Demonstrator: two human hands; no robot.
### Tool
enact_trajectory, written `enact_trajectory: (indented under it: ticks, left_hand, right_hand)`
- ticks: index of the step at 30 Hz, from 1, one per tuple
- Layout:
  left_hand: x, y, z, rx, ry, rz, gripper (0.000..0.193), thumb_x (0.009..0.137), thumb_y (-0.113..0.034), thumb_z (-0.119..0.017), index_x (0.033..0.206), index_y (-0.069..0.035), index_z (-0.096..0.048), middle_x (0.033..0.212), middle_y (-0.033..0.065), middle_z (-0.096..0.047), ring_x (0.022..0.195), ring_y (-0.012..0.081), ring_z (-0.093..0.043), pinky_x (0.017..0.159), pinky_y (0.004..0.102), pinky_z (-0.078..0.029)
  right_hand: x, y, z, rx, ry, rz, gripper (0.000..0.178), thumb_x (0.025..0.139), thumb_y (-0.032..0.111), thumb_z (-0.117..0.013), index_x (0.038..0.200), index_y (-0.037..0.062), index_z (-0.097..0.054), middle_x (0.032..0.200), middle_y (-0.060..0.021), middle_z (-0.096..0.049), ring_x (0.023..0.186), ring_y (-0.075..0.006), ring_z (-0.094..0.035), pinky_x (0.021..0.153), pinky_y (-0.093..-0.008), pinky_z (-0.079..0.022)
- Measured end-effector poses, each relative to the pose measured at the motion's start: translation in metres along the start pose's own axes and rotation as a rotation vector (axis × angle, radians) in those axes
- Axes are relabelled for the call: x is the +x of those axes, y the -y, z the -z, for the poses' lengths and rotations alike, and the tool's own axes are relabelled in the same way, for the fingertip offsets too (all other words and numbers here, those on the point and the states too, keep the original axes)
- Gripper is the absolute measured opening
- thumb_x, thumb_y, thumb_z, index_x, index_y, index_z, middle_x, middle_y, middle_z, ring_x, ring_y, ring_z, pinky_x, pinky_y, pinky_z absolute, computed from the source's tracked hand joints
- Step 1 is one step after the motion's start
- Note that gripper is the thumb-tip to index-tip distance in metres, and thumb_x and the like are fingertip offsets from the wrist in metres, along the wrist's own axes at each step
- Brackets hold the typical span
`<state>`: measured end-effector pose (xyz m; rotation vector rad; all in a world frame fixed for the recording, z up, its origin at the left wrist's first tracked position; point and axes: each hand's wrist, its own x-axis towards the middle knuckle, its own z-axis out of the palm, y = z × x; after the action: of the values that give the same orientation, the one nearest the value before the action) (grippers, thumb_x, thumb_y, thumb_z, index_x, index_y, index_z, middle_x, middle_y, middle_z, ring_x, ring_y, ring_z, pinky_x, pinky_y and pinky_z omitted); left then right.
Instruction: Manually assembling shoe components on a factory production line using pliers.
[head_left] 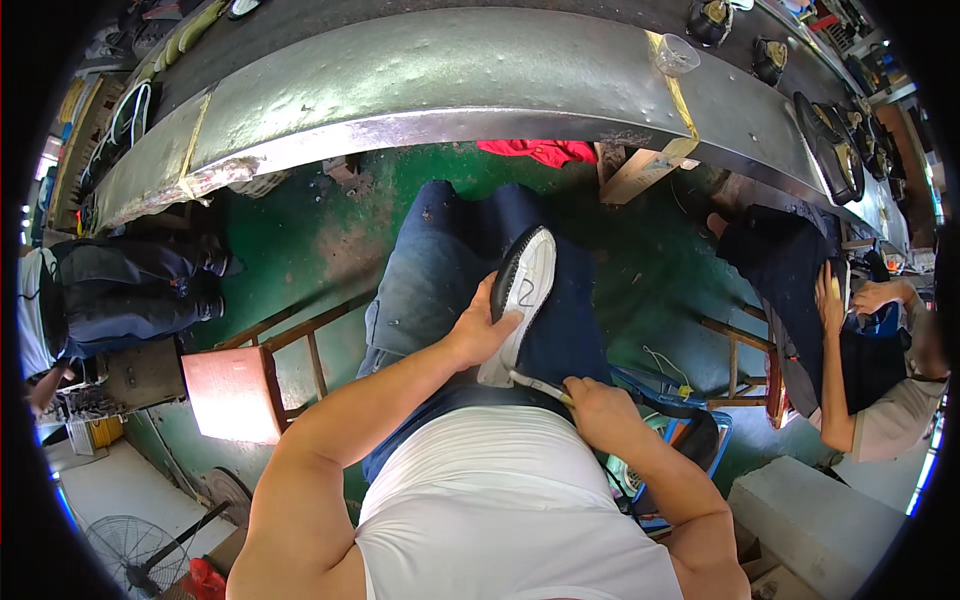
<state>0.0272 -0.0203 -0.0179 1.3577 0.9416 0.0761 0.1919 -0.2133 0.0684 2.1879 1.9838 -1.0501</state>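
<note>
Over my lap, my left hand (pixel 483 335) is closed around a shoe (pixel 530 283) with its pale underside facing up. The shoe has a dark edge along its left side and a dark handwritten mark on the white surface. Its toe points away from me and its heel end lies close to my waist. My right hand (pixel 603 412) is closed on the handle of a slim, pale brush (pixel 540 386). The brush's tip is at the heel end of the shoe; whether it touches, I cannot tell. Its bristles are too small to make out.
A long metal-topped bench (pixel 430 80) runs across in front, with a clear plastic cup (pixel 677 56) and dark shoes (pixel 830 150) on it. At left are a wooden stool (pixel 235 392) and a fan (pixel 135 555). A blue-framed basket (pixel 700 440) stands at my right. Co-workers sit on both sides.
</note>
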Motion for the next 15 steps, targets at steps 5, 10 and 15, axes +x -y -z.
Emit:
enact_trajectory:
  ticks: [5,10,15]
  left_hand:
    - [-0.031,0.014,0.018,0.051,0.156,-0.008,0.087,0.098,-0.025,-0.056,0.159,-0.007,0.005,0.162,0.0225,-0.009,0.150,0.0316,-0.017,0.121,0.0372,-0.020]
    - [-0.039,0.022,0.009,-0.009,0.179,-0.031,0.091,0.098,-0.021,-0.055,0.159,-0.011,0.012,0.164,0.0220,0.003,0.154,0.0311,-0.004,0.122,0.0371,-0.014]
    - [-0.041,0.009,-0.007,0.188,-0.013,-0.093,0.097,0.093,-0.013,-0.063,0.159,-0.012,0.008,0.162,0.0229,-0.004,0.150,0.0351,-0.018,0.119,0.0379,-0.026]
  right_hand:
    - [0.002,-0.024,0.010,0.222,0.054,-0.004,0.027,0.094,0.020,-0.060,0.113,0.0019,-0.060,0.099,-0.0219,-0.067,0.091,-0.0402,-0.066,0.079,-0.0481,-0.053]
    - [0.011,-0.034,0.025,0.496,0.222,-0.150,0.032,0.096,0.028,-0.060,0.114,0.0013,-0.059,0.095,-0.0227,-0.066,0.087,-0.0409,-0.064,0.077,-0.0456,-0.050]
    - [0.019,-0.003,0.029,0.672,-0.159,-0.022,0.035,0.098,0.029,-0.057,0.114,-0.0017,-0.057,0.094,-0.0234,-0.066,0.087,-0.0420,-0.064,0.078,-0.0459,-0.050]
